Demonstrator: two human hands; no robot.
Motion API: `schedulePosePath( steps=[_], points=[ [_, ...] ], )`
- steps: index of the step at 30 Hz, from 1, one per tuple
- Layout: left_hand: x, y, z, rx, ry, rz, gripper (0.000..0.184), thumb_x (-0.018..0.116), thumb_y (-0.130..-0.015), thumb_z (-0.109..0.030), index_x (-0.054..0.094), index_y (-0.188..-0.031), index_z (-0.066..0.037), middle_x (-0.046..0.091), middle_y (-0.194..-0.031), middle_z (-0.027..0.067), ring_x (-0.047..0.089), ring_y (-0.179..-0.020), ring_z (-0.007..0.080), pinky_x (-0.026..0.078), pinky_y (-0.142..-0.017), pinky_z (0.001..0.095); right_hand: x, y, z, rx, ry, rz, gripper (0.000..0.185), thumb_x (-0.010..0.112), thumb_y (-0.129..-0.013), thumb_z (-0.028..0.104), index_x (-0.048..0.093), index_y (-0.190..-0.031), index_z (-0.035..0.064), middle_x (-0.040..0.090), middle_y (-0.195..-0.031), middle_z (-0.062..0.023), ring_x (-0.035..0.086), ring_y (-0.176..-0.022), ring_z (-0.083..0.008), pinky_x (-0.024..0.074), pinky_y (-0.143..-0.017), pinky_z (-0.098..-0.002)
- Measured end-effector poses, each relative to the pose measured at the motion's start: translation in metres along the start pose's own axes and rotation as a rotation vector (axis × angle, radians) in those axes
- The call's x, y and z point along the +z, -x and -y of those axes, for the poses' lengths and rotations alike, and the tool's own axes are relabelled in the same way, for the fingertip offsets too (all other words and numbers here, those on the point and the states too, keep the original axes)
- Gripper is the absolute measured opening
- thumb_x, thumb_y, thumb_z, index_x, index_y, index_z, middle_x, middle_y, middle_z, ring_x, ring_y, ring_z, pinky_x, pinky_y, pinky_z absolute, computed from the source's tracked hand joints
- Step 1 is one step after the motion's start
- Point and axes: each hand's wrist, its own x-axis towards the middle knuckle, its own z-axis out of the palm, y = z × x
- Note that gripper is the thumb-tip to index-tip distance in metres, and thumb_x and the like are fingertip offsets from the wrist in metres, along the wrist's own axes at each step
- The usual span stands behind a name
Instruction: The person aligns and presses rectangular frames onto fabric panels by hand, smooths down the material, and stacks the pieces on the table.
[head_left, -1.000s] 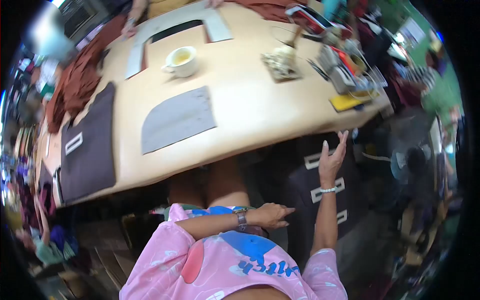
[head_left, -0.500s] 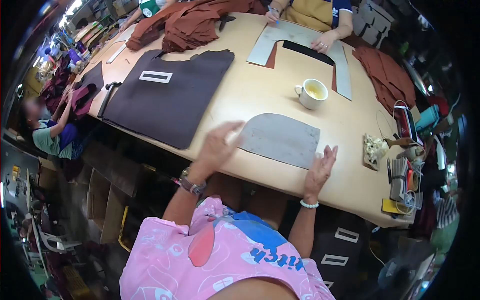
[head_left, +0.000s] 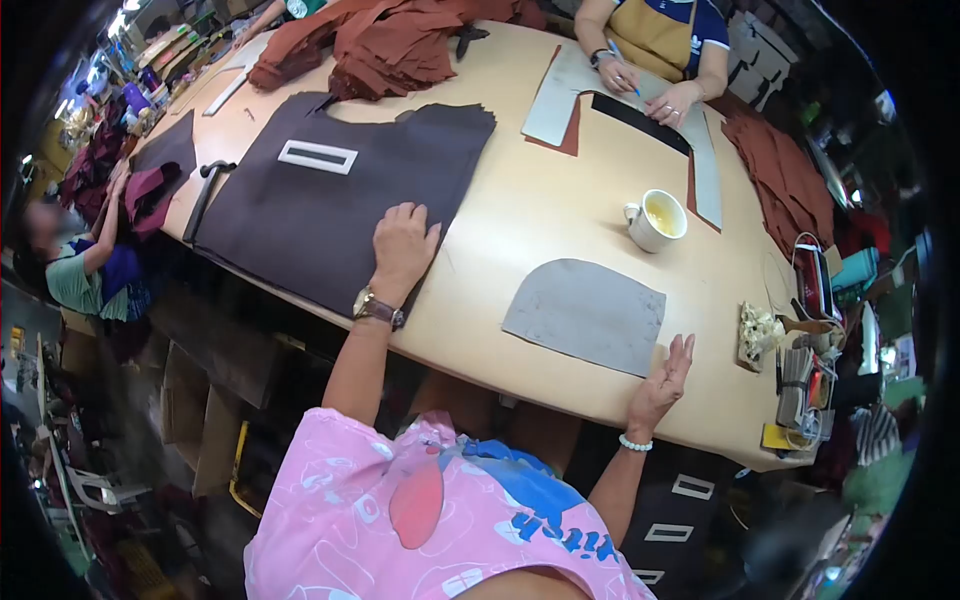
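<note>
My left hand lies palm down on the right part of a stack of dark brown sheets, its fingers a little apart. A white rectangular frame rests on those sheets. A grey template with a rounded top edge lies flat on the table in front of me. Just off its lower right corner is my right hand, holding nothing, fingers stretched out. Whether that hand touches the template or the table, I cannot tell.
Behind the template stands a cup of yellowish liquid. Across the table, a person's hands work with a pen at a pale arched template. Rust-brown pieces are heaped at the back; a black-handled bar lies left.
My left hand has moved left, from beside the grey template onto the dark brown sheets. My right hand stays near the template's right corner. The view has shifted slightly.
</note>
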Motion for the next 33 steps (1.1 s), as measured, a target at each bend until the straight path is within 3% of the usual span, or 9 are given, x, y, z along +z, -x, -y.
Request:
schedulePosePath(
  steps=[4,12,18,24,26,28,30,31,33],
  points=[
    [0.010,0.001,0.000,0.023,-0.047,0.004,0.021,0.063,-0.076,-0.023,0.058,-0.083,-0.004,0.055,-0.083,0.0090,0.056,-0.081,0.0263,0.048,-0.068,0.0372,0.000,-0.004,-0.001,0.056,0.065,0.040,0.059,0.027,-0.078,-0.010,0.027,-0.137,-0.0052,0.036,-0.137,-0.0244,0.037,-0.127,-0.0294,0.0263,-0.107,-0.0359],
    [0.013,0.003,-0.001,0.023,-0.108,0.012,0.026,0.064,-0.075,-0.023,0.060,-0.088,-0.002,0.055,-0.081,0.0083,0.056,-0.081,0.0235,0.047,-0.067,0.0349,0.002,-0.002,-0.008,0.042,0.041,-0.060,0.056,0.025,-0.081,-0.007,0.028,-0.137,-0.0033,0.036,-0.138,-0.0190,0.038,-0.126,-0.0319,0.0293,-0.107,-0.0422],
    [0.017,0.005,0.000,0.045,-0.139,-0.038,0.028,0.065,-0.075,-0.022,0.060,-0.090,0.000,0.057,-0.085,0.0100,0.056,-0.081,0.0231,0.047,-0.068,0.0343,0.000,-0.003,-0.009,-0.013,0.083,0.005,0.053,0.025,-0.084,-0.009,0.027,-0.137,-0.0042,0.034,-0.138,-0.0204,0.038,-0.126,-0.0308,0.0300,-0.106,-0.0388],
    [-0.010,0.006,-0.010,-0.028,0.022,0.019,0.040,0.065,-0.076,-0.025,0.058,-0.106,0.000,0.060,-0.102,0.0137,0.057,-0.097,0.0268,0.047,-0.081,0.0338,0.013,0.000,0.020,-0.057,0.094,-0.010,0.057,0.034,-0.082,-0.007,0.026,-0.138,-0.0020,0.035,-0.139,-0.0187,0.036,-0.128,-0.0299,0.0254,-0.107,-0.0421],
    [-0.037,0.006,-0.027,-0.034,0.313,0.031,0.044,0.068,-0.075,-0.025,0.057,-0.111,-0.001,0.060,-0.106,0.0130,0.057,-0.100,0.0259,0.045,-0.086,0.0352,0.025,0.004,0.058,0.010,-0.283,0.168,0.059,0.043,-0.088,0.015,0.020,-0.140,-0.0003,0.033,-0.140,-0.0202,0.035,-0.128,-0.0312,0.0274,-0.105,-0.0433],
    [-0.061,0.012,-0.051,-0.066,0.720,0.170,0.049,0.072,-0.073,-0.024,0.055,-0.115,-0.002,0.061,-0.107,0.0123,0.057,-0.101,0.0243,0.043,-0.090,0.0356,0.050,0.005,0.097,0.194,-0.936,0.466,0.074,0.039,-0.089,0.048,0.013,-0.143,0.0043,0.027,-0.142,-0.0227,0.032,-0.129,-0.0366,0.0280,-0.105,-0.0461],
    [-0.081,0.018,-0.074,-0.136,1.222,0.422,0.054,0.075,-0.071,-0.022,0.054,-0.117,-0.003,0.062,-0.106,0.0115,0.058,-0.100,0.0220,0.042,-0.092,0.0349,0.075,0.004,0.128,0.343,-1.162,0.602,0.090,0.039,-0.081,0.065,0.009,-0.144,0.0083,0.022,-0.144,-0.0232,0.033,-0.128,-0.0389,0.0296,-0.104,-0.0457],
    [-0.091,0.021,-0.087,-0.135,1.297,0.415,0.051,0.075,-0.071,-0.014,0.054,-0.116,-0.003,0.063,-0.099,0.0084,0.059,-0.093,0.0156,0.041,-0.093,0.0333,0.082,0.005,0.137,0.361,-1.246,0.645,0.090,0.039,-0.081,0.066,0.008,-0.144,0.0096,0.020,-0.145,-0.0231,0.032,-0.128,-0.0390,0.0293,-0.104,-0.0460],
    [-0.095,0.022,-0.093,-0.029,1.441,0.566,0.048,0.073,-0.074,-0.009,0.052,-0.116,0.000,0.062,-0.093,0.0066,0.059,-0.087,0.0128,0.044,-0.089,0.0302,0.093,0.006,0.149,0.393,-1.424,0.750,0.090,0.037,-0.081,0.068,0.008,-0.145,0.0121,0.017,-0.146,-0.0230,0.031,-0.129,-0.0393,0.0288,-0.103,-0.0464]
  ],
)
